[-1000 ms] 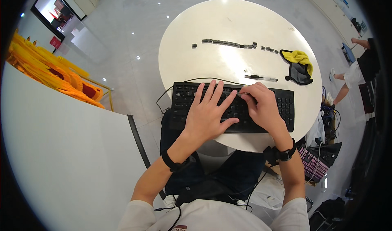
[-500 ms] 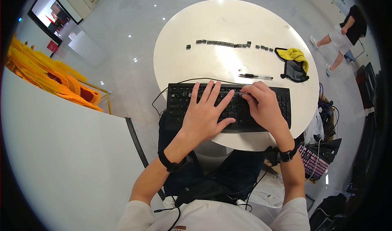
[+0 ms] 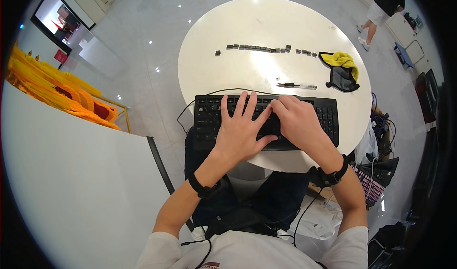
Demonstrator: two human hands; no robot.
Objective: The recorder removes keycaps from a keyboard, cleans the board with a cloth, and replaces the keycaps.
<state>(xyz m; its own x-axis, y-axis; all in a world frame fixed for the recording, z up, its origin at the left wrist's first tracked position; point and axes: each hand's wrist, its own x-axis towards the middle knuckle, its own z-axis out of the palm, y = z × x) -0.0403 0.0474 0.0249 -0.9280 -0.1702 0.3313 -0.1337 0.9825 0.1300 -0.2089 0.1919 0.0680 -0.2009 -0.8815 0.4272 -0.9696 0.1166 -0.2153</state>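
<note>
Middle of black keyboard (image 3: 205, 126) hidden beneath both hands; keyboard lies at near side of round table (image 3: 228, 26). Left hand (image 3: 239, 133): palm down over keys, fingers spread wide, grasping nothing. Right hand (image 3: 301, 122): fingers bent, tips beside left index fingertip; thumb hidden, so cannot tell whether anything is pinched. Key legends too small to read; lettered red patch on white shirt (image 3: 257, 250) cut by lower edge. Tabletop glossy, smooth. Beyond keyboard: blocky dark keycaps (image 3: 255, 47) in broken row, slender pen (image 3: 296, 85), soft yellow-and-grey cloth item (image 3: 343, 76).
</note>
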